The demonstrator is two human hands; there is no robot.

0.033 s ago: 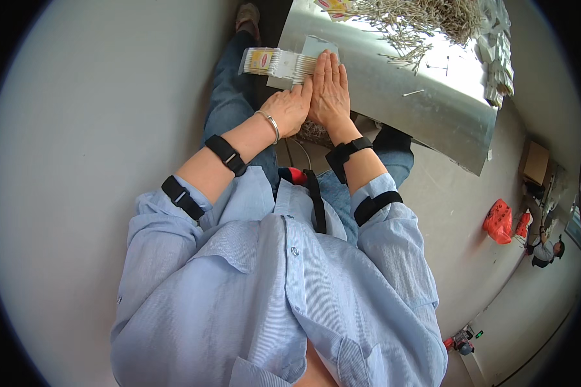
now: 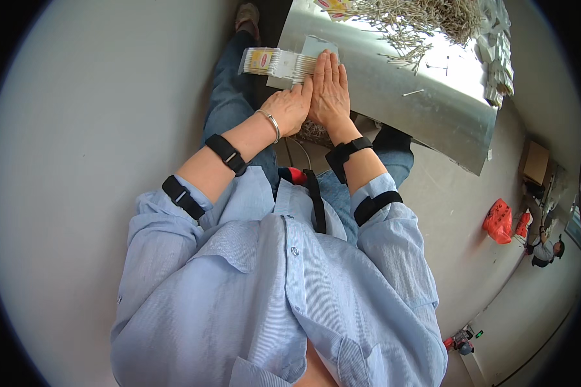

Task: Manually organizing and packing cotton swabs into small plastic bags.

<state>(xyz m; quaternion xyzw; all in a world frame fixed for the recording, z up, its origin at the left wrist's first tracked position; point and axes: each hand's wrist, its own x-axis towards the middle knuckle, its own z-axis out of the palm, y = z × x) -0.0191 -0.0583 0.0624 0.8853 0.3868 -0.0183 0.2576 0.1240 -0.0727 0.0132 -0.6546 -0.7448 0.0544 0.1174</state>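
My right hand (image 2: 330,90) lies flat, its straight fingers side by side over a row of white cotton swabs (image 2: 304,64) at the near left corner of the metal table. My left hand (image 2: 289,111) presses against its side, fingers bent and closed at the near ends of that row; what they grip is hidden. Left of the row sits a clear pack of cotton swabs (image 2: 260,61) with a yellow label, reaching past the table's edge. A pale flat plate (image 2: 319,45) shows beyond the right fingertips.
The shiny metal table (image 2: 381,97) bears a large heap of loose cotton swabs (image 2: 442,19) at its far side. White packs (image 2: 499,71) line the right edge. A red plastic bag (image 2: 498,221) stands on the floor, with another person (image 2: 547,250) farther right.
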